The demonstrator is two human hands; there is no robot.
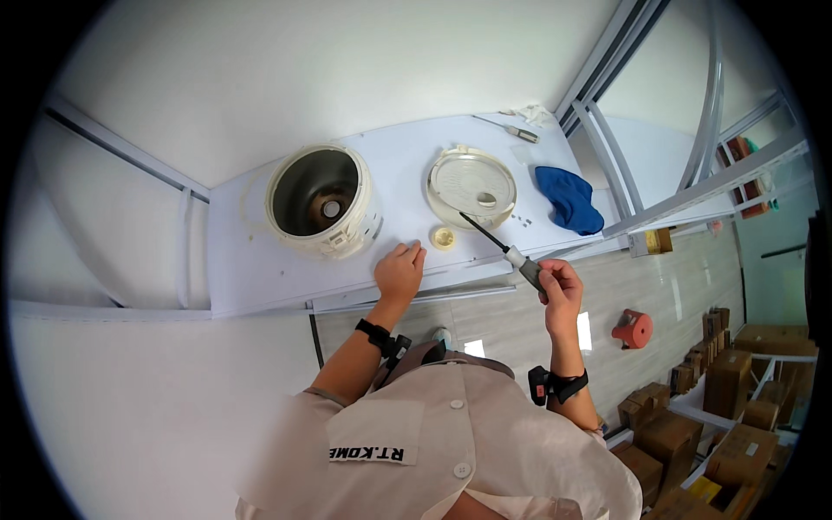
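Observation:
My right hand grips a screwdriver by its grey and white handle. The dark shaft points up and left, its tip over the near edge of a round cream-coloured cooker lid lying on the table. At the table's front edge is my left hand, its fingers curled and their tips close together; anything between them is too small to make out. Just right of those fingertips sits a small pale yellow cup. On the left stands a cream rice cooker body, open at the top, with a dark interior.
A blue cloth lies right of the lid, with several tiny pieces between them. Another screwdriver rests at the back right near a white crumpled tissue. Metal frame posts flank the white table. A red stool and cardboard boxes stand right.

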